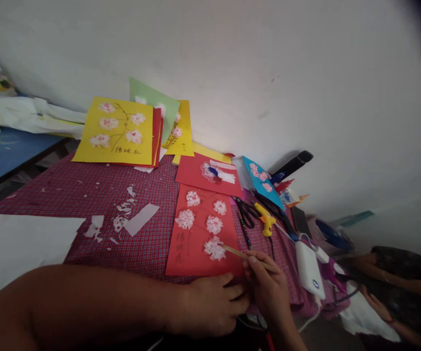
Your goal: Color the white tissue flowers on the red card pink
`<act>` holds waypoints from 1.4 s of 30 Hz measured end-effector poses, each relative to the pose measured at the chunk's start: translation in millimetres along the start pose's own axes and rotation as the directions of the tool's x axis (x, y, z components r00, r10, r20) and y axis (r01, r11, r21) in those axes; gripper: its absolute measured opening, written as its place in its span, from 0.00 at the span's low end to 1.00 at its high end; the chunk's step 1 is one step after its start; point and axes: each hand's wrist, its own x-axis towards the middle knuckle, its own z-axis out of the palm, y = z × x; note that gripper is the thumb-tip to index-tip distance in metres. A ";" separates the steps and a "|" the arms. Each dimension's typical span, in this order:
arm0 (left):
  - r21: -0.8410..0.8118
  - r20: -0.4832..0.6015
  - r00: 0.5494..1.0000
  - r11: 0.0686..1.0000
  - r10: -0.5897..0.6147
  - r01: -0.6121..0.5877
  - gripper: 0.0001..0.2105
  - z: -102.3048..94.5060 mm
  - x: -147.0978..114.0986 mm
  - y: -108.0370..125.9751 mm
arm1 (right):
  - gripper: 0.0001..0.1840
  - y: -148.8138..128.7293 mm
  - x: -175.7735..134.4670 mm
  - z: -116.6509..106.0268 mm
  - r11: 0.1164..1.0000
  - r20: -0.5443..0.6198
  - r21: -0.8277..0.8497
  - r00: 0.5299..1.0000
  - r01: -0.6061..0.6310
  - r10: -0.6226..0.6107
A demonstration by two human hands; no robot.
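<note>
A red card [203, 263] lies on the table with several crumpled paper flowers, drawn stems and dark handwriting on it. My right hand [267, 282] is closed around a thin wooden stick [237, 251], pinched between thumb and fingers. Its far end reaches into the lowest paper flower [214, 248], which looks whiter than the pink-tinged ones above; the tip itself is too small to make out. My left hand [213, 303] rests palm down at the card's near edge, fingers stretched out and slightly apart, close to my right hand.
Finished-looking yellow card [115, 131] and others lean at the wall. Paper scraps [122, 214] litter the checked cloth [60, 190]. Right of the card are scissors [246, 213], a yellow glue gun [266, 219] and a white power bank [310, 270] with cables. Another person's arm [393, 278] is at right.
</note>
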 end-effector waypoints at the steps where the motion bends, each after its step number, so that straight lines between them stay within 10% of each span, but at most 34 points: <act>1: 0.004 0.001 1.000 1.000 0.000 0.000 0.06 -0.4 -0.2 -0.1 | 0.20 0.1 -0.1 -0.7 1.000 0.004 -0.013 1.000 -0.005 0.005; 15: -0.027 0.023 1.000 1.000 0.006 -0.006 0.06 -2.2 0.6 -0.2 | 0.19 -19.6 -20.7 2.8 0.909 0.031 -0.358 0.976 0.214 -0.218; 42: -0.040 0.038 0.999 0.999 0.013 -0.012 0.07 0.8 1.2 0.0 | 0.15 -15.9 -27.4 -1.7 0.834 0.093 -0.434 0.938 0.339 -0.333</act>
